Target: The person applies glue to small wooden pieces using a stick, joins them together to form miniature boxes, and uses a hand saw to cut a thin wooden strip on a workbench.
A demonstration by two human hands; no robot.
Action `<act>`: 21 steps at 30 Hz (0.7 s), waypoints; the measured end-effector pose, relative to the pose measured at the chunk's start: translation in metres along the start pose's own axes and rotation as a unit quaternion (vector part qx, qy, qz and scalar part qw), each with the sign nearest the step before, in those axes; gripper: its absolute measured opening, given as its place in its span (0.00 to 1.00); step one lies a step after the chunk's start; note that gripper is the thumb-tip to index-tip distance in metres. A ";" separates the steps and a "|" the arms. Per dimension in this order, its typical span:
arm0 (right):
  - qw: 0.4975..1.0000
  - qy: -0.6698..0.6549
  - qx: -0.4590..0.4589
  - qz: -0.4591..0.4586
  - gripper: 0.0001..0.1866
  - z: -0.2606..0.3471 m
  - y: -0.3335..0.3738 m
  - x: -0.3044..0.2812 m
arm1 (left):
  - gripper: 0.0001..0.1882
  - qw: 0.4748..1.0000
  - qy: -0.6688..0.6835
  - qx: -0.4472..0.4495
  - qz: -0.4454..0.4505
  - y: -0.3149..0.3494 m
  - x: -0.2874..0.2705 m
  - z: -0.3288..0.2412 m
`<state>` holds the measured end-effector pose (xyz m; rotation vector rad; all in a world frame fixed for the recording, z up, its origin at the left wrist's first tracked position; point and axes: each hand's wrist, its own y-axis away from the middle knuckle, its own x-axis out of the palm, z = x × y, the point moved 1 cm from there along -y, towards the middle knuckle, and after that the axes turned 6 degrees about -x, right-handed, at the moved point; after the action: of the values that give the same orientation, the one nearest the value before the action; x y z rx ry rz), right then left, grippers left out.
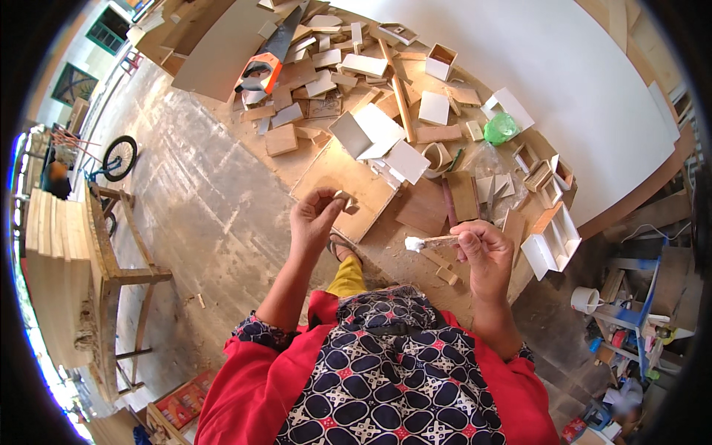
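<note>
My left hand (310, 222) pinches a small pale wooden piece (346, 199) between thumb and fingertips, above a plywood board (356, 213). In my right hand (486, 259) is a flat wooden stick (442, 241), held level and pointing left. A blob of white paste (414, 244) coats its tip, apart from the piece in my left hand. White-faced panels (380, 132) lie on the far end of the board. A round container (437, 157) stands beside them, its contents unclear. A small white box with compartments (552, 241) sits to the right of my right hand.
Wood offcuts (322, 83) heap up at the far side, with an orange-handled handsaw (261, 73) on them. A green plastic bag (501, 129) lies among small boxes. A large white sheet (593, 96) stretches behind. Stacked planks (55, 274) and a bicycle (119, 158) are at left.
</note>
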<state>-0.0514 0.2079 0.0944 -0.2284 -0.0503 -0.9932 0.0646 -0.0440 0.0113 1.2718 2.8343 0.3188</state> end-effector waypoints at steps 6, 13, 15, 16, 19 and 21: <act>1.000 0.010 0.006 -0.017 0.13 -0.006 0.004 -0.006 | 0.06 0.944 -0.293 0.147 -0.036 -0.014 -0.003 -0.014; 0.999 0.033 -0.002 -0.024 0.13 -0.009 0.007 -0.010 | 0.05 0.929 -0.316 0.192 -0.019 -0.020 0.002 -0.003; 0.999 0.035 0.002 -0.027 0.12 -0.011 0.009 -0.013 | 0.05 0.931 -0.314 0.186 -0.019 -0.020 0.002 0.001; 0.999 0.035 0.006 -0.030 0.12 -0.013 0.010 -0.014 | 0.05 0.931 -0.316 0.184 -0.020 -0.021 0.000 0.005; 0.999 0.026 0.016 -0.040 0.11 -0.015 0.013 -0.016 | 0.05 0.933 -0.318 0.168 -0.021 -0.021 0.002 0.002; 0.998 0.026 0.020 -0.052 0.12 -0.015 0.013 -0.015 | 0.05 0.934 -0.316 0.161 -0.025 -0.020 0.003 -0.001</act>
<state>-0.0495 0.2244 0.0754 -0.1637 -0.0347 -1.0994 0.0475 -0.0553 0.0084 1.0764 2.3952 -0.4951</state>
